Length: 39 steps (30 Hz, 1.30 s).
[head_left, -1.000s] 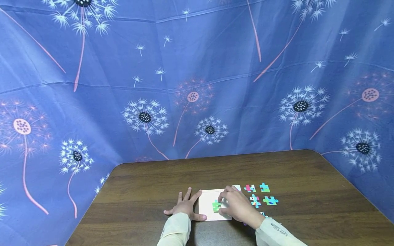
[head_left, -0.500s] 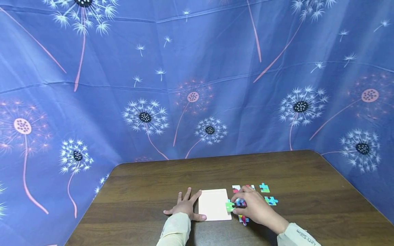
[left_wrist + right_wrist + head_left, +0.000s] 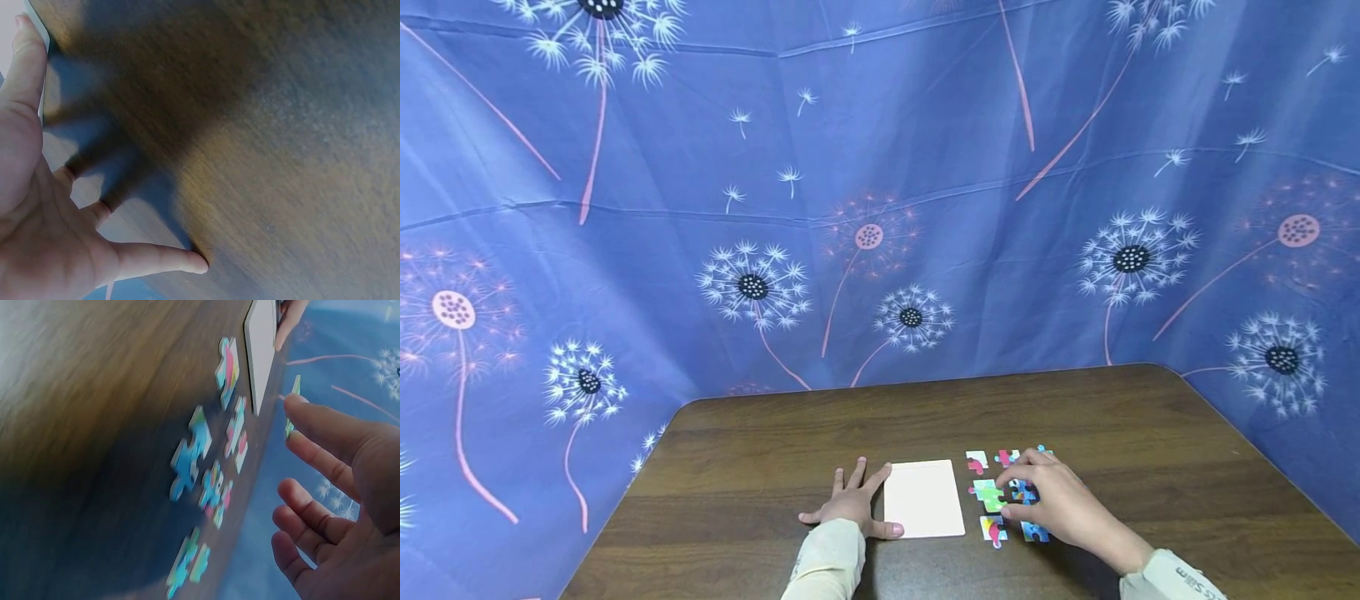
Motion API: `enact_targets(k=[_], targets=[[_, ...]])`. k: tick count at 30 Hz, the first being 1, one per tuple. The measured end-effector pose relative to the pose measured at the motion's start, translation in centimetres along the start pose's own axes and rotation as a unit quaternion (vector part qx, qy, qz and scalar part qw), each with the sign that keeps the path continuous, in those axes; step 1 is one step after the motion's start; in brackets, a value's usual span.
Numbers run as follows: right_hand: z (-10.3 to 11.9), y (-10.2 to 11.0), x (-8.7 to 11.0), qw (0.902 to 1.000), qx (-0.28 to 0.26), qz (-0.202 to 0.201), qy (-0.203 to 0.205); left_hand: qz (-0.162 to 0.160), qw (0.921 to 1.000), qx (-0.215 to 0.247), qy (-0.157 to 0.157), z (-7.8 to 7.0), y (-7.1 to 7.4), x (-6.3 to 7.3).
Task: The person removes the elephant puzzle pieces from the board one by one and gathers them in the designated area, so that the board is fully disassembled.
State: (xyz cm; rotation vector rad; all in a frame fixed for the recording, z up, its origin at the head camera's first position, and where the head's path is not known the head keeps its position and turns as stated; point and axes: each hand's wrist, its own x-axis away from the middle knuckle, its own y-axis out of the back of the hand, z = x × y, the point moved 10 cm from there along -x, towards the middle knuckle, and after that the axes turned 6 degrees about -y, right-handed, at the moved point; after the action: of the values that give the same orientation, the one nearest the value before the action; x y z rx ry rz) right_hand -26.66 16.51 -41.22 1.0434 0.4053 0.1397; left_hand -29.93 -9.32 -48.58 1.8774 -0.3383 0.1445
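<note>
A green jigsaw puzzle piece is pinched between the thumb and index finger of my right hand. In the right wrist view the held piece is seen edge-on, raised over the table, with the other fingers curled loosely beside it. It overlaps another piece in the head view. My left hand lies with fingers spread on the table, its thumb on the lower left edge of a square white board. The left wrist view shows the thumb at the board's edge and fingertips on the wood.
Several colourful jigsaw pieces lie right of the board, among them a white-and-red piece, a red-and-yellow piece and a blue piece. My right hand hides some. Beyond the brown wooden table hangs a blue dandelion-print cloth.
My right hand has moved right with the green puzzle piece, from over the board to above the loose pieces. My left hand has stayed in place.
</note>
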Motion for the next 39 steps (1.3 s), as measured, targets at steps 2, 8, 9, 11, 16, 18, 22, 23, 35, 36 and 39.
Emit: enact_targets(k=[2,8,9,11,16,18,22,23,35,36,39], targets=[[-0.6,0.3,0.2,1.0000,-0.002,0.003,-0.008,-0.001,1.0000,0.002,-0.002,0.0,0.0,0.0],[-2.6,0.9,0.9,0.9993,0.002,0.014,-0.034,-0.002,1.0000,0.005,0.000,0.0,0.0,0.2],[-2.9,1.0,1.0,0.9992,0.006,0.017,-0.036,-0.002,1.0000,0.004,0.002,0.0,0.0,0.2],[-3.4,1.2,1.3,0.9989,0.012,0.022,-0.040,-0.001,1.0000,0.003,0.004,0.0,0.0,0.1],[-4.5,1.9,1.9,0.9987,0.022,0.020,-0.040,0.001,1.0000,0.002,0.006,-0.1,0.0,0.2],[-5.0,2.2,2.1,0.9987,0.020,0.023,-0.041,0.001,1.0000,0.002,0.006,0.0,0.0,0.2],[-5.9,2.4,2.5,0.9979,0.022,0.028,-0.054,-0.003,1.0000,0.001,0.006,0.0,0.1,0.3],[-6.1,2.5,2.6,0.9980,0.025,0.025,-0.053,-0.005,1.0000,0.002,0.006,0.0,0.1,0.3],[-8.3,2.2,3.9,0.9961,0.036,0.041,-0.069,-0.006,1.0000,0.004,0.003,0.0,0.1,0.2],[-8.5,2.1,4.0,0.9962,0.035,0.043,-0.067,-0.006,1.0000,0.005,0.003,0.0,0.1,0.2],[-9.3,1.8,4.2,0.9953,0.034,0.055,-0.072,-0.005,1.0000,0.004,0.004,-0.1,0.1,0.2]])
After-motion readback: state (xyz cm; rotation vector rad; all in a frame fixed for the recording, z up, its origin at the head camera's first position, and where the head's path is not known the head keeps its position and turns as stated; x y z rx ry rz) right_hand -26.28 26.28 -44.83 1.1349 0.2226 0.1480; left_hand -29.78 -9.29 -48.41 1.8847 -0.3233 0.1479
